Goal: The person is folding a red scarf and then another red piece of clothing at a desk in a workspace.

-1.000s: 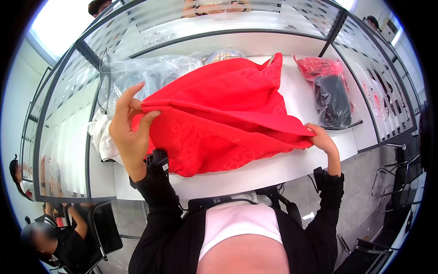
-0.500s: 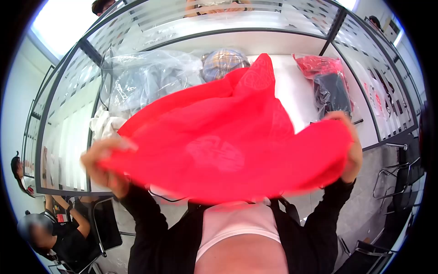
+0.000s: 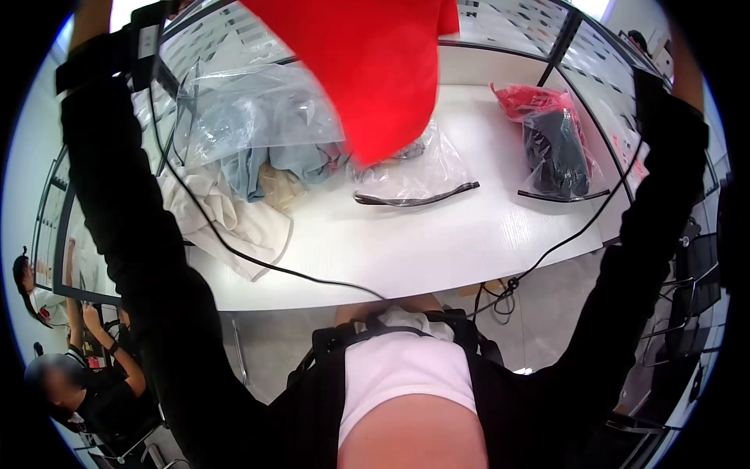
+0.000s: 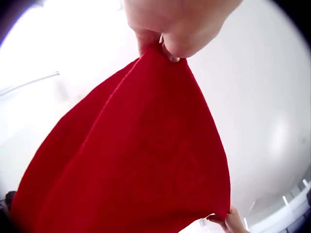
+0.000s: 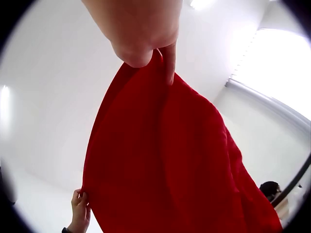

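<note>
A red cloth [image 3: 375,70] with a faint tone-on-tone pattern is lifted high over the far side of the table, its lower tip hanging above a clear bag. Both raised arms reach past the top of the head view, so the hands lie outside it. In the left wrist view my left hand [image 4: 182,22] pinches one corner of the cloth [image 4: 150,145] between thumb and fingers. The right wrist view has my right hand [image 5: 143,29] pinching another corner, with one finger lying straight along the fabric. Between the hands the cloth hangs in loose folds.
On the white table [image 3: 351,250] lie a clear bag with grey-blue fabric [image 3: 258,102], an off-white cloth [image 3: 226,219], a clear zip bag [image 3: 418,176] and a bagged red-and-black bundle [image 3: 555,148]. Cables [image 3: 273,270] run from both wrists. Another person [image 3: 86,391] sits at lower left.
The red cloth was spread low over the table, then drawn toward my body. Now both hands have raised it up and away, uncovering the tabletop and the bags beneath.
</note>
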Demonstrator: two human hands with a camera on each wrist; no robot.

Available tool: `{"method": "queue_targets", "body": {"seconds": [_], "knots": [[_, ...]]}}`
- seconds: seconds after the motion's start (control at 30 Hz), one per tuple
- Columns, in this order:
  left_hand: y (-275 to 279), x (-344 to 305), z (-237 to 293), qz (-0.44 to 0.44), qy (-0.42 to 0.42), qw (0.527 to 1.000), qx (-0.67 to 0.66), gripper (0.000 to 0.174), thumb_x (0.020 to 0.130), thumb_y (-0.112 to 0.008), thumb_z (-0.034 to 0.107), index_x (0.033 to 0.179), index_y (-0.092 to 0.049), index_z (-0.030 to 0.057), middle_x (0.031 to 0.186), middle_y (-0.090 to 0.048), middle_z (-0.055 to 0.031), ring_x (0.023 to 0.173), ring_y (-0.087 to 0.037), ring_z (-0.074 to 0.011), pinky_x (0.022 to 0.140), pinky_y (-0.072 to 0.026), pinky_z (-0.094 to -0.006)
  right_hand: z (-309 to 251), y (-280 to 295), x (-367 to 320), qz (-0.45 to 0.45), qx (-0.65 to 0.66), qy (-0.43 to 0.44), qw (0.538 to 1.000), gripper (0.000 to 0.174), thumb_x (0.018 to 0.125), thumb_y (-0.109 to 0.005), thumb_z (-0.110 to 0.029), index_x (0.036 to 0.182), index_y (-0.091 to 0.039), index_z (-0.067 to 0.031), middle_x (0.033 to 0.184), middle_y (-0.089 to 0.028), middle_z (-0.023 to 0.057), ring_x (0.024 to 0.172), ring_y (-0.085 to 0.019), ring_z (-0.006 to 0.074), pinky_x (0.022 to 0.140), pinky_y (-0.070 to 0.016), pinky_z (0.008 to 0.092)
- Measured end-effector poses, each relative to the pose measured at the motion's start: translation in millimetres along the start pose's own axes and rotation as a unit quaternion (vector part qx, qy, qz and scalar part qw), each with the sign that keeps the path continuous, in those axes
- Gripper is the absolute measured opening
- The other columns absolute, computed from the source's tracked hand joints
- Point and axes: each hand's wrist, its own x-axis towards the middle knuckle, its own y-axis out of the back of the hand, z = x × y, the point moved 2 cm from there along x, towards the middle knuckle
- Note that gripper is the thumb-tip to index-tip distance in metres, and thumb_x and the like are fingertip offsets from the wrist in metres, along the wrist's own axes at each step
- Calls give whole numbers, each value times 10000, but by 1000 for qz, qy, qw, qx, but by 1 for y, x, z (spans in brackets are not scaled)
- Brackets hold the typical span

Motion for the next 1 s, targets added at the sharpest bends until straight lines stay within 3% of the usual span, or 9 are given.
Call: {"method": "queue_targets", "body": {"seconds": [0.13, 0.27, 0.37, 0.4, 0.5, 0.6, 0.67, 0.83, 1.0], "knots": [[44, -27, 8, -71, 61, 995, 29, 221, 856, -553, 133, 977, -526, -50, 834, -588, -162, 688, -576, -206, 612, -489, -305, -64, 34, -22, -124, 145, 37, 981, 311, 839, -416, 39, 1135, -511, 43, 1018, -612, 151, 835, -638, 206, 737, -538, 286], [85, -49, 25, -126, 116, 984, 42, 223, 871, -555, 136, 1011, -524, -36, 874, -587, -155, 748, -584, -201, 652, -492, -289, -128, 67, -52, -155, 189, -204, 948, 135, 811, -472, 30, 865, -525, 142, 788, -571, 242, 592, -598, 311, 474, -570, 336], [116, -74, 48, -189, 164, 967, 50, 226, 882, -557, 138, 1035, -523, -25, 904, -586, -149, 793, -590, -196, 682, -494, -276, -98, 127, -123, -411, 218, -208, 860, 275, 918, -360, -132, 1049, -538, 30, 961, -608, 154, 746, -635, 221, 646, -547, 260], [128, -85, 59, -237, 169, 956, 38, 203, 843, -567, 106, 1003, -539, -17, 884, -596, -139, 783, -597, -204, 679, -491, -280, -104, 139, -141, -456, 222, -235, 829, 257, 855, -373, -93, 1007, -546, 22, 925, -606, 151, 746, -628, 236, 651, -534, 271], [174, -146, 110, -456, 197, 866, -56, 178, 727, -595, 11, 905, -589, 7, 827, -628, -110, 752, -620, -225, 669, -480, -293, -166, 150, -202, -592, 225, -319, 705, 266, 667, -412, 25, 878, -570, -4, 820, -598, 144, 747, -608, 279, 666, -492, 304], [193, -212, 146, -625, 288, 691, -221, 215, 637, -611, -41, 842, -620, 20, 778, -641, -107, 707, -630, -267, 631, -476, -313, -216, 166, -245, -730, 226, -298, 572, 326, 559, -444, 109, 817, -592, -24, 774, -603, 127, 764, -592, 310, 691, -469, 337], [202, -239, 157, -687, 293, 618, -245, 229, 666, -591, -50, 886, -598, 13, 794, -630, -115, 697, -624, -276, 612, -481, -321, -231, 176, -262, -714, 298, -303, 556, 401, 551, -427, 117, 885, -598, -26, 842, -609, 118, 802, -585, 317, 721, -477, 334], [201, -253, 163, -704, 468, 499, -189, 207, 757, -505, -92, 949, -527, -21, 890, -641, -123, 735, -647, -243, 634, -518, -302, -227, 179, -271, -625, 319, -400, 590, 436, 579, -415, 123, 961, -589, 5, 947, -625, 125, 899, -609, 275, 806, -464, 304], [201, -272, 160, -609, 570, 472, -285, 156, 837, -450, -80, 981, -428, -25, 940, -634, -132, 747, -655, -226, 638, -528, -300, -216, 180, -283, -620, 320, -431, 572, 401, 637, -421, 142, 985, -579, 21, 967, -617, 122, 909, -603, 229, 822, -453, 288]]}}
